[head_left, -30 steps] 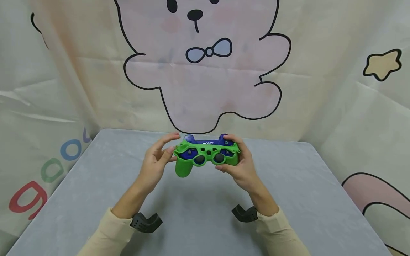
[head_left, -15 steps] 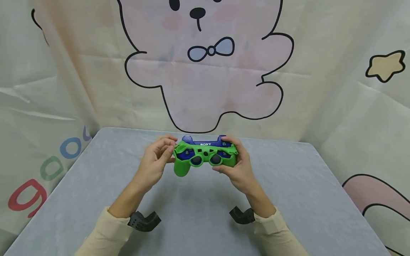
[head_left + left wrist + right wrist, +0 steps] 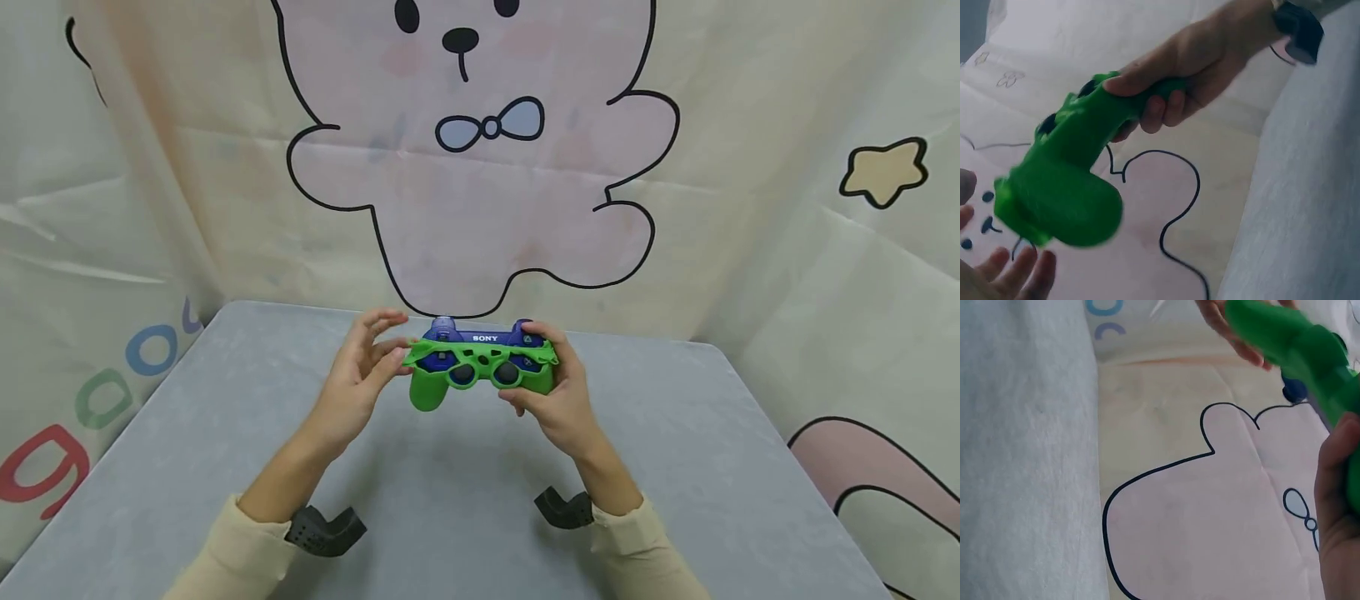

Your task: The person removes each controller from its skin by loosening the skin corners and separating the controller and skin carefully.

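Note:
A blue Sony game controller [image 3: 486, 337] is up in front of the chest, partly inside a green rubbery sleeve [image 3: 427, 392]. The sleeve wraps the handles and thumbsticks, while its upper edge lies bunched across the buttons and leaves the blue top bare. My right hand [image 3: 562, 406] grips the right handle, with the thumb in front below the right stick. On the other side my left hand [image 3: 347, 385] is spread, thumb tip and fingertips right at the sleeve's pointed left corner. In the left wrist view the left-hand fingers [image 3: 1017, 272] are loosely spread below that corner.
Below lies a table [image 3: 450, 500] with a pale grey cloth. A fabric backdrop [image 3: 225, 208] with a printed bear hangs close behind its far edge. Black bands [image 3: 326, 532] sit on both wrists at the cuffs.
My left-hand fingers, curled in at the sleeve's left corner half a second ago, have straightened and spread. The right hand keeps its grip. The view has shifted slightly.

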Demonstrator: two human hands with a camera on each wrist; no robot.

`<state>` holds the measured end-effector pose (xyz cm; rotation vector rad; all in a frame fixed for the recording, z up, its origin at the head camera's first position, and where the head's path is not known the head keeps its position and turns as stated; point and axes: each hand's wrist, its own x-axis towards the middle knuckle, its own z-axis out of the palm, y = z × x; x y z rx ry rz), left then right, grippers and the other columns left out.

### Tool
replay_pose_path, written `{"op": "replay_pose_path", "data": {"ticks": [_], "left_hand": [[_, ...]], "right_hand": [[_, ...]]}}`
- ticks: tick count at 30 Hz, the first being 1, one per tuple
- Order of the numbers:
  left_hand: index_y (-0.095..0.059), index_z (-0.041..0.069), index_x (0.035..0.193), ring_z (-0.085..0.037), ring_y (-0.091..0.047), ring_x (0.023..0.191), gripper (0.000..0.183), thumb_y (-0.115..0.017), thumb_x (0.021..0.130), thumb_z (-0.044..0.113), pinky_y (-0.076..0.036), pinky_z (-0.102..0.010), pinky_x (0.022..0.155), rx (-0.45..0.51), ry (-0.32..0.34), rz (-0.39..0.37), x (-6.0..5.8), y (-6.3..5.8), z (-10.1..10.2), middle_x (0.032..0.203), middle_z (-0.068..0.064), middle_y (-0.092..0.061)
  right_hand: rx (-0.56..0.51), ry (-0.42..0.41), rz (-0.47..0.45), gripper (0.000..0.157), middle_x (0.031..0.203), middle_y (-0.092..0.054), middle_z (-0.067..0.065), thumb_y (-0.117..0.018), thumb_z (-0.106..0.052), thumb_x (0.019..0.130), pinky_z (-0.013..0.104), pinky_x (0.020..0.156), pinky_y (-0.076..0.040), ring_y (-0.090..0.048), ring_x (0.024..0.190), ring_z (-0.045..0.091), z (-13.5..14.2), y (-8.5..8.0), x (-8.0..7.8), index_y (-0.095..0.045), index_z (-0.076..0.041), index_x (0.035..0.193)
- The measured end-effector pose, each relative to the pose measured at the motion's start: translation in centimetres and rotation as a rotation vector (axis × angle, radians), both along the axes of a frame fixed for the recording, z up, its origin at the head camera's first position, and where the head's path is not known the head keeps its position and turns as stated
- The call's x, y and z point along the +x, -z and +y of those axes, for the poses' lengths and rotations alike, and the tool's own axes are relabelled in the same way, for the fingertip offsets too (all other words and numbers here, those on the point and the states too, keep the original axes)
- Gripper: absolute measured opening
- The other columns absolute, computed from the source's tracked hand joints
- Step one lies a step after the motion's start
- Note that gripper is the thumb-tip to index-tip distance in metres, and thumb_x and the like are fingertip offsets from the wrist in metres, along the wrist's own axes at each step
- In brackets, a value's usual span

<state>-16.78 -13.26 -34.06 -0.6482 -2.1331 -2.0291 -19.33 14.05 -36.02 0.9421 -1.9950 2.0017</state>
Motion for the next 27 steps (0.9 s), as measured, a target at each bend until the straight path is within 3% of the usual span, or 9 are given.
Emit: {"op": "replay_pose_path", "data": {"ticks": [3, 6, 8, 11, 14, 18, 21, 25, 27], "left_hand": [[-0.055, 0.020, 0.143, -0.027, -0.039, 0.142, 0.041, -0.057, 0.103, 0.011, -0.045, -0.053, 0.106, -0.223, -0.116, 0.184, 0.4, 0.2, 0.7, 0.161, -0.004, -0.032], [-0.071, 0.017, 0.127, -0.033, -0.036, 0.143, 0.031, -0.067, 0.097, 0.012, -0.042, -0.057, 0.105, -0.413, -0.205, 0.353, 0.6, 0.5, 1.3, 0.159, -0.010, -0.037], [-0.076, 0.016, 0.117, -0.034, -0.038, 0.140, 0.024, -0.072, 0.094, 0.012, -0.043, -0.055, 0.105, -0.463, -0.235, 0.410, 0.7, 0.6, 1.6, 0.151, -0.013, -0.045], [-0.077, 0.013, 0.102, -0.031, -0.046, 0.128, 0.012, -0.074, 0.091, 0.009, -0.048, -0.050, 0.099, -0.431, -0.233, 0.399, 0.5, 0.6, 1.8, 0.138, -0.012, -0.050], [-0.072, 0.010, 0.093, -0.030, -0.043, 0.125, 0.003, -0.070, 0.094, 0.008, -0.045, -0.049, 0.098, -0.411, -0.177, 0.344, 0.3, 0.5, 1.7, 0.131, -0.011, -0.050], [-0.066, 0.011, 0.090, -0.031, -0.034, 0.130, 0.012, -0.060, 0.100, 0.008, -0.035, -0.052, 0.102, -0.391, -0.084, 0.277, 0.3, 0.3, 1.7, 0.134, -0.011, -0.048], [-0.065, 0.012, 0.088, -0.032, -0.029, 0.135, 0.016, -0.058, 0.101, 0.006, -0.033, -0.057, 0.105, -0.364, -0.036, 0.286, 0.8, 0.1, 1.8, 0.138, -0.011, -0.047], [-0.069, 0.012, 0.100, -0.034, -0.026, 0.141, 0.007, -0.063, 0.098, 0.008, -0.035, -0.062, 0.106, -0.418, -0.084, 0.373, 1.9, -0.1, 2.3, 0.142, -0.011, -0.045], [-0.070, 0.013, 0.112, -0.034, -0.026, 0.142, 0.016, -0.067, 0.096, 0.009, -0.037, -0.061, 0.105, -0.427, -0.128, 0.388, 2.2, 0.0, 2.7, 0.145, -0.010, -0.043]], "right_hand": [[0.082, 0.049, 0.032, 0.077, 0.124, -0.055, 0.003, -0.081, 0.009, 0.078, 0.026, 0.053, -0.055, -0.062, 0.079, 0.013, -0.7, 0.0, 0.5, -0.043, -0.005, 0.144], [0.129, 0.079, 0.071, 0.078, 0.130, -0.054, 0.004, -0.083, 0.009, 0.075, 0.026, 0.066, -0.060, -0.063, 0.096, 0.012, -1.3, 0.1, 0.8, -0.046, -0.004, 0.142], [0.140, 0.091, 0.097, 0.077, 0.133, -0.054, 0.007, -0.084, 0.009, 0.074, 0.025, 0.074, -0.061, -0.063, 0.104, 0.012, -1.5, 0.1, 1.0, -0.047, -0.004, 0.140], [0.157, 0.091, 0.120, 0.077, 0.135, -0.053, 0.015, -0.084, 0.011, 0.073, 0.024, 0.083, -0.059, -0.060, 0.114, 0.012, -1.6, 0.1, 1.0, -0.048, -0.003, 0.139], [0.192, 0.081, 0.129, 0.077, 0.136, -0.053, 0.019, -0.084, 0.009, 0.073, 0.023, 0.085, -0.058, -0.059, 0.115, 0.012, -1.7, 0.2, 0.9, -0.048, -0.005, 0.140], [0.217, 0.094, 0.123, 0.078, 0.137, -0.053, 0.018, -0.084, 0.008, 0.073, 0.022, 0.086, -0.058, -0.058, 0.116, 0.010, -1.8, 0.4, 0.7, -0.048, -0.007, 0.141], [0.190, 0.101, 0.121, 0.078, 0.135, -0.053, 0.019, -0.084, 0.008, 0.073, 0.023, 0.085, -0.058, -0.059, 0.115, 0.011, -1.6, 0.5, 0.6, -0.046, -0.005, 0.141], [0.151, 0.105, 0.098, 0.079, 0.135, -0.052, 0.018, -0.083, 0.009, 0.074, 0.025, 0.083, -0.060, -0.060, 0.113, 0.013, -1.3, 0.3, 0.6, -0.045, -0.004, 0.142], [0.168, 0.133, 0.092, 0.079, 0.135, -0.053, 0.016, -0.083, 0.010, 0.074, 0.024, 0.082, -0.059, -0.060, 0.112, 0.014, -1.2, 0.2, 0.6, -0.046, -0.007, 0.142]]}}
